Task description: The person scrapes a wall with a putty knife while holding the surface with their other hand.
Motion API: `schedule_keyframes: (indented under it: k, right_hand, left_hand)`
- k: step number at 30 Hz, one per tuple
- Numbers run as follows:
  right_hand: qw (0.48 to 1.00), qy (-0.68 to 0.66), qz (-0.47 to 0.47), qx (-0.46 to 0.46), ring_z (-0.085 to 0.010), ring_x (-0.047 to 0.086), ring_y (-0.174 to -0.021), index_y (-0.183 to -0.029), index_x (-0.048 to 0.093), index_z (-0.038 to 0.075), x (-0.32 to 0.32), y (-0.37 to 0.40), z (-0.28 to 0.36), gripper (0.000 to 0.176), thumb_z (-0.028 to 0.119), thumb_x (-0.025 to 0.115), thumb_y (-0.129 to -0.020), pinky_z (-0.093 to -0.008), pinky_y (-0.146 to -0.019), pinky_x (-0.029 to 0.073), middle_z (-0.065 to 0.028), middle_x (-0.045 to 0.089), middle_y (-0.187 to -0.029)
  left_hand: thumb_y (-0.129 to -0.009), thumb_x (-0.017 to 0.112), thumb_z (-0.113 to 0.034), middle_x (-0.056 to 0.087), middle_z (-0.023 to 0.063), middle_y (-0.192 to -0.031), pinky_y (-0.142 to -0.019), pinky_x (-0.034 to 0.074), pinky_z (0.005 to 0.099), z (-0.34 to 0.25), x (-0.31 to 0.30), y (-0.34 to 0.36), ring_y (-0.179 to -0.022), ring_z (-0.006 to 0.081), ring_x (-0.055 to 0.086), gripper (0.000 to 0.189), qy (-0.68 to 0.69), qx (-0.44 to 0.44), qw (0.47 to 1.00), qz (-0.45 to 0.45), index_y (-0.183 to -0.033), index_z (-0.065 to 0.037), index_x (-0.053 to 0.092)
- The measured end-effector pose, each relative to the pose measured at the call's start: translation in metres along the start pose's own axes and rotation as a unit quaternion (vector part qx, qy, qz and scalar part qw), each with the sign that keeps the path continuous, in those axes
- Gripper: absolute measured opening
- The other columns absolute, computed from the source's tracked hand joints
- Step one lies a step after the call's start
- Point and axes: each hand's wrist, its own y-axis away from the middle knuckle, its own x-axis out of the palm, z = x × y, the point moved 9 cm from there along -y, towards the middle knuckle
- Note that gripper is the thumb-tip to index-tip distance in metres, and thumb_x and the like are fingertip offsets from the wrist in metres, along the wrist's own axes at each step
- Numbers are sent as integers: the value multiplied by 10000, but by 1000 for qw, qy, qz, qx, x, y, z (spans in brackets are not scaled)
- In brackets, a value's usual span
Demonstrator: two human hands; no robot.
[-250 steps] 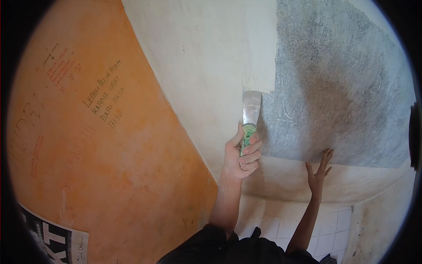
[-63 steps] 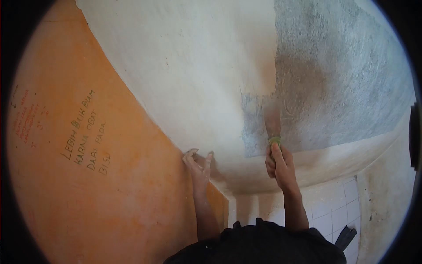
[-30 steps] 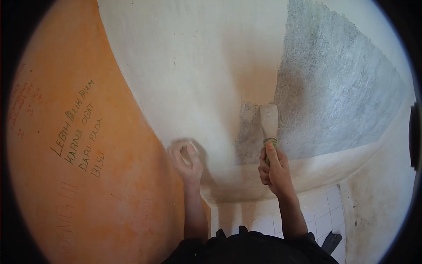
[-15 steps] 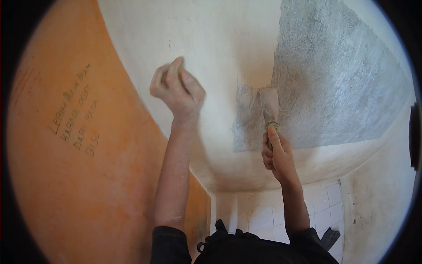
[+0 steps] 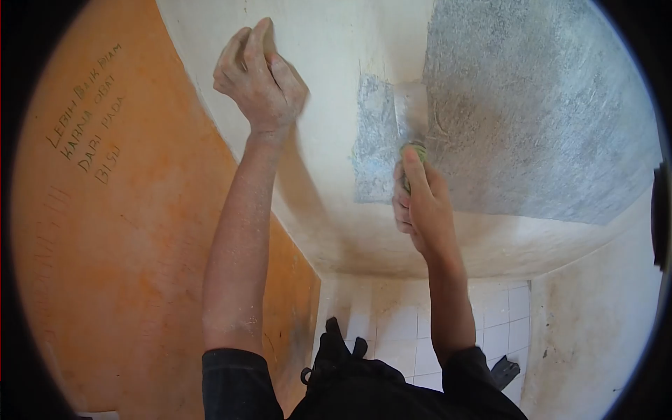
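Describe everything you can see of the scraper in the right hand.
The scraper has a flat, pale metal-looking blade that widens toward its tip, and a green handle. The blade is motion-blurred, so its edge and any wear cannot be made out. It points upward and seems to lie against the wall, over the bare grey patch beside the cream paint. The right hand is closed around the handle, hiding most of it, with the thumb laid along it toward the blade.
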Motion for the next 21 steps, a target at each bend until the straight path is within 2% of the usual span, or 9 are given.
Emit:
schedule_keyframes:
  k: [7,8,10,11,13,14,16,18,21]
  right_hand:
    - [997,44,-28,-61,-30,330,-418,-794,468,107,-2,-4,-2,376,411,454,-1013,-219,-354,248,63,364,-557]
    - [997,46,-28,-59,-30,330,-418,-794,468,107,-2,-10,8,376,411,454,-1013,-219,-354,248,63,364,-557]
    - [992,-12,14,-125,-27,321,-415,-792,471,108,23,-20,75,369,404,457,-1013,-216,-352,234,63,367,-555]
    - [992,-14,13,-123,-27,321,-415,-792,471,108,24,-18,72,369,404,457,-1013,-216,-352,234,63,367,-555]
    - [992,4,-1,-123,-23,302,-412,-794,473,116,23,-19,69,357,398,463,-1012,-212,-352,220,68,358,-553]
    - [993,16,-19,-113,-23,299,-411,-792,471,120,14,-16,42,358,404,466,-1011,-211,-352,219,70,353,-555]
    - [994,31,-33,-104,-23,296,-411,-791,469,125,2,-8,-1,359,410,468,-1010,-209,-353,217,72,348,-557]
    - [999,-21,-36,-20,-20,292,-412,-790,462,131,-2,-6,-29,371,433,472,-1005,-206,-351,212,75,343,-560]
    - [999,-9,-33,-41,-16,297,-419,-791,456,127,10,-3,3,380,440,470,-1006,-202,-350,207,74,342,-562]
  left_hand:
    - [-760,492,-21,492,111,-1217,-958,233,432,1,0,-1,-1165,226,363,511,7,-3,1000,-11,-1257,-107,575]
    - [-760,492,-21,492,111,-1217,-958,233,432,1,-1,0,-1165,226,363,511,7,-6,1000,-10,-1257,-107,575]
    - [-866,439,-38,480,117,-1209,-969,216,438,-1,1,-2,-1170,235,350,432,-1,-2,1000,27,-1288,-69,526]
    - [-866,439,-38,480,117,-1209,-969,216,438,-1,0,1,-1170,235,350,432,-1,0,1000,30,-1288,-69,526]
    - [-752,474,-14,495,104,-1202,-952,241,427,1,0,-2,-1144,228,376,522,-2,0,1000,-13,-1254,-112,578]
    - [-752,474,-14,495,104,-1202,-952,241,427,1,0,-3,-1144,228,376,522,-3,4,1000,-20,-1254,-112,578]
    - [-848,438,-18,485,131,-1211,-968,220,441,1,0,-2,-1175,231,348,452,12,-3,1000,15,-1285,-77,535]
    - [-847,441,-14,484,135,-1217,-969,220,440,3,0,-4,-1174,229,349,451,3,-11,1000,15,-1282,-79,542]
    - [-846,448,-11,484,141,-1230,-972,220,440,1,1,-1,-1172,226,356,451,3,-16,999,32,-1280,-79,552]
